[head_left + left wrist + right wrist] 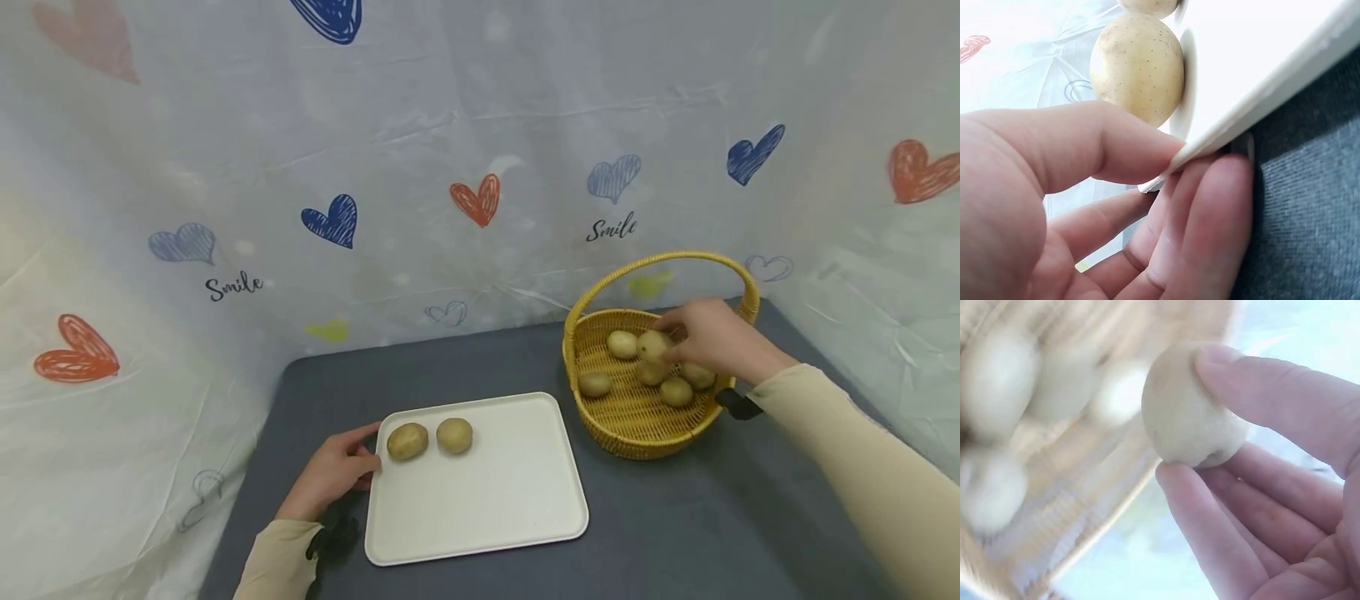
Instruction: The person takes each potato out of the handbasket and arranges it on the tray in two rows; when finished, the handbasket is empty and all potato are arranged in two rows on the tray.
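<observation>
My right hand (708, 337) is over the wicker basket (645, 450) and holds a potato (1191, 409) between thumb and fingertips. Several other potatoes lie in the basket, among them one potato (596, 384) at its left side and another (677, 392) toward the front. With thumb above and fingers beneath, my left hand (330, 473) pinches the left rim of a white tray (480, 508). Two potatoes rest side by side near the tray's far left corner: an oval one (407, 442) close to my left hand and a rounder one (454, 435).
The basket's tall arched handle (663, 258) rises over its middle. Tray and basket stand on a dark grey table (465, 367), the basket to the right. A white curtain (405, 275) printed with hearts hangs behind the table and along both sides.
</observation>
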A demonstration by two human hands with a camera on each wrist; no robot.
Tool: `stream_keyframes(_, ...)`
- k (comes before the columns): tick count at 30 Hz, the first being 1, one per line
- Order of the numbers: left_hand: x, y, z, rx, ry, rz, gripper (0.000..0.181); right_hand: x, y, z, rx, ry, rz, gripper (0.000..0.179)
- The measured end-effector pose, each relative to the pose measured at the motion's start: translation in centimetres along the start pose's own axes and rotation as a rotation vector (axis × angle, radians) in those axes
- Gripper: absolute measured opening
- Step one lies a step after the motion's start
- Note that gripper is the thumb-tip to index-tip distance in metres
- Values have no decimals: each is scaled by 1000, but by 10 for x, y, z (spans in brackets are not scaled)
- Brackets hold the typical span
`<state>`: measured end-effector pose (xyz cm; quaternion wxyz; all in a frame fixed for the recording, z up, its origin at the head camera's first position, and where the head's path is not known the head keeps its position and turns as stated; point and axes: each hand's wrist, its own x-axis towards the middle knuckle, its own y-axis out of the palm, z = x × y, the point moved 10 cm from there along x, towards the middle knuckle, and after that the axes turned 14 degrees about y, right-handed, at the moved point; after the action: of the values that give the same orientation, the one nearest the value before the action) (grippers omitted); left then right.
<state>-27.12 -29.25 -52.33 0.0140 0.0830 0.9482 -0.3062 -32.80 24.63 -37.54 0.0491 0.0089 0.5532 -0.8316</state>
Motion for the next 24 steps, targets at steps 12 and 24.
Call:
stream_keyframes(12,-3,-2,-1,-12,18,-9,72,-60,45,60,375,-12,-52,55)
stream_keyframes(24,-4,-4,-1,-25,-8,-11,71,-37,134,129,634,-26,42,51)
